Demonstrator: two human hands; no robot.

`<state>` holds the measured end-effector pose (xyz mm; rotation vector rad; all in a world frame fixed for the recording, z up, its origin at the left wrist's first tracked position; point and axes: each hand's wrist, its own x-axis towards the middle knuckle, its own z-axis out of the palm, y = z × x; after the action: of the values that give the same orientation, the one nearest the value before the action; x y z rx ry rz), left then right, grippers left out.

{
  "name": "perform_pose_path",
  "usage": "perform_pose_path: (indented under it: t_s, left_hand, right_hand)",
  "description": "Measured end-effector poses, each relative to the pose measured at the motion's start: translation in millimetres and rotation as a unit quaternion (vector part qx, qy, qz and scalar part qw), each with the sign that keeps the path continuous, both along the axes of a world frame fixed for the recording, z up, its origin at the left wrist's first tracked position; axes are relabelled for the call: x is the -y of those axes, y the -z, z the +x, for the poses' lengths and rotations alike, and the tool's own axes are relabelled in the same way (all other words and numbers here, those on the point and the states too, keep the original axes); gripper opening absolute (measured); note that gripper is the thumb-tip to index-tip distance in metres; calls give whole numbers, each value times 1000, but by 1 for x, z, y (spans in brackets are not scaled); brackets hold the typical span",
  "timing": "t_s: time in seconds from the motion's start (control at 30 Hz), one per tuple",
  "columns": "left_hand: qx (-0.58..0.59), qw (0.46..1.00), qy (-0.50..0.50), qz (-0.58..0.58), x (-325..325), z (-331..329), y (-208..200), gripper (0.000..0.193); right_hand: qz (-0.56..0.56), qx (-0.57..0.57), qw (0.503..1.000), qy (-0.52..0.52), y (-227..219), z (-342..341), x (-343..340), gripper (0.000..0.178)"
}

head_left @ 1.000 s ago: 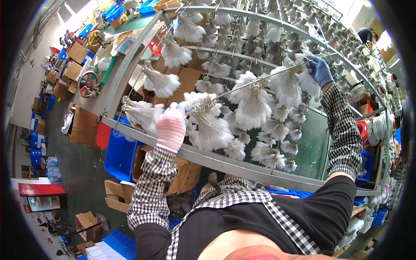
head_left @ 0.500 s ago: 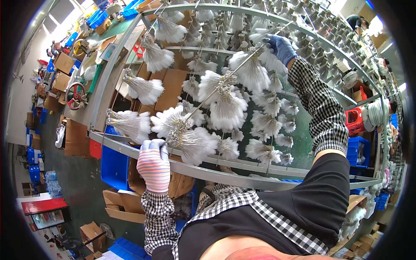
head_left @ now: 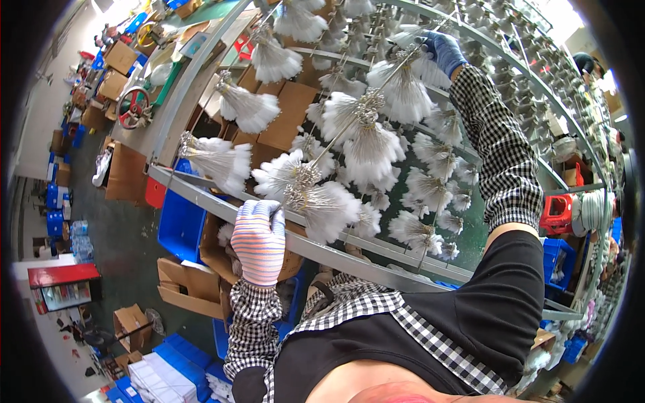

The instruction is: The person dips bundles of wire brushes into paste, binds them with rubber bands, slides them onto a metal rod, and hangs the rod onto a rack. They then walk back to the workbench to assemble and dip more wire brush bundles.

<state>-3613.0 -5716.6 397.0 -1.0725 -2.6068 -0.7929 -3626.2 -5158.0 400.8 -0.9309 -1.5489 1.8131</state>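
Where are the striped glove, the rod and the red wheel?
Striped glove (head_left: 259, 245): head view, on its back.
Rod (head_left: 334, 142): head view, on a bare stretch near its middle.
Red wheel (head_left: 134, 108): head view, near its hub.

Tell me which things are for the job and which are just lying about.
Likely for the job:
- rod, held in left hand and right hand
- white bundles on it
- metal rack

Just around:
- blue bin
- cardboard box
- red wheel

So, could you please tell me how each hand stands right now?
Left hand: closed, holding the near end of the thin metal rod.
Right hand: closed, holding the same rod farther up.
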Motion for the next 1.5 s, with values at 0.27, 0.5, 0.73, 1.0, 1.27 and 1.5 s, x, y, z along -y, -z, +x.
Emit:
perform_pose_path:
  t_s: [0.27, 0.5, 0.73, 1.0, 1.27, 1.5]
  left_hand:
    - [24, 1000, -9, 11, -2, 12, -1, 9]
    - [36, 999, -24, 6, -3, 32, 3, 11]
    - [57, 997, -48, 6, -3, 37, 0, 9]
    - [81, 995, -52, 2, 1, 27, 2, 9]
    - [81, 995, -59, 2, -3, 24, -1, 7]
    - [53, 997, -58, 1, 3, 27, 4, 10]
  right_hand:
    - [19, -3, 999, -32, 2, -52, -4, 16]
    - [40, 19, 998, -55, 23, -90, 4, 18]
    - [47, 36, 996, -67, 27, -105, 22, 17]
    - [47, 27, 996, -70, 26, -120, 42, 20]
    - [38, 18, 994, -102, 28, -135, 29, 17]
    - [21, 21, 992, -122, 29, -144, 42, 16]
